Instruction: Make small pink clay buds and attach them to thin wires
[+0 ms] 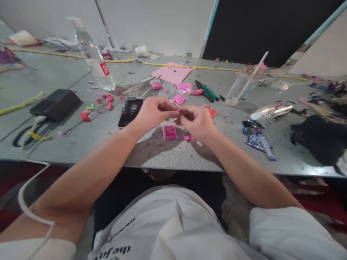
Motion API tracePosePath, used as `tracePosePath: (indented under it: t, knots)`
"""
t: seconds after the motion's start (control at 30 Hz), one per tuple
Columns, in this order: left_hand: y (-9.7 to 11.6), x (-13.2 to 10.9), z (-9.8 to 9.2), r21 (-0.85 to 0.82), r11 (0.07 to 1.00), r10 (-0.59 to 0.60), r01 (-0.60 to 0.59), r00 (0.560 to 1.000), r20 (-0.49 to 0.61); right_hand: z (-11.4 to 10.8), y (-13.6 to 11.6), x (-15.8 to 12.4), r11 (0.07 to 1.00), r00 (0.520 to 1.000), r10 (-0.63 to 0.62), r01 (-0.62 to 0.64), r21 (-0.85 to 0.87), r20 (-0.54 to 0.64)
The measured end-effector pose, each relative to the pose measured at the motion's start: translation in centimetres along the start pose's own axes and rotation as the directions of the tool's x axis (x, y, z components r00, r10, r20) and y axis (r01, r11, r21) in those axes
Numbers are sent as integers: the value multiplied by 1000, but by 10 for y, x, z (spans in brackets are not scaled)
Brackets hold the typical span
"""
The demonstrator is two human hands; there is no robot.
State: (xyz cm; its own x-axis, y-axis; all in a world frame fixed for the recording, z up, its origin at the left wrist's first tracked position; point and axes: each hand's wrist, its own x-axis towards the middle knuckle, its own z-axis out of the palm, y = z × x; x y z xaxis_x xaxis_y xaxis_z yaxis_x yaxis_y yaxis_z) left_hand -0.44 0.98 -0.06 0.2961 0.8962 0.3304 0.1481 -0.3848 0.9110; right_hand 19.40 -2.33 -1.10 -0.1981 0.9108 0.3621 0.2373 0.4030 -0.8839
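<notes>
Between the fingertips of both hands is a small piece of purple-pink modelling clay (178,111). My left hand (157,111) pinches it from the left, and my right hand (195,121) closes on it from the right. The fingers hide much of the piece. Below the hands lies a bag of magenta clay (169,132), with small pink clay bits (187,137) to its right. Just beyond the fingers is another pink clay packet (179,99). A dark phone (132,112) rests left of my left hand, and an orange packet (211,111) lies behind my right hand.
A water bottle (94,61) stands at the back left, near a black power adapter (55,103). Green-handled pliers (207,92) lie beyond my hands. To the right are a plastic cup (241,86) with a straw, a lying bottle (272,110) and keychains (260,141).
</notes>
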Motion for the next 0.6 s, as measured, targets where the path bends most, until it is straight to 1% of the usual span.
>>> tracePosePath:
  t: [0.07, 0.13, 0.2, 0.37, 0.43, 0.53, 0.6]
  knots:
    - [-1, 1, -1, 15, 999, 31, -30, 999, -28, 1, -2, -1, 998, 1000, 28, -29, 63, 8]
    - [-2, 1, -1, 45, 997, 60, -59, 998, -24, 2, -3, 1, 989, 998, 60, -60, 134, 5]
    - [-1, 0, -2, 64, 996, 66, -67, 998, 3, 1, -3, 3, 982, 996, 84, -82, 172, -3]
    - [3, -1, -2, 78, 995, 48, -56, 994, 98, -4, 2, 9, 975, 991, 124, -111, 192, -55]
    - [3, -1, -1, 84, 993, 73, -83, 991, 114, -5, 4, 10, 973, 989, 132, -116, 200, -70]
    - [0, 0, 0, 76, 988, 124, -131, 987, 100, -5, 4, 10, 961, 989, 142, -130, 244, -32]
    - [-2, 1, 0, 121, 981, 145, -152, 987, 70, -5, 4, 10, 950, 988, 154, -154, 271, 21]
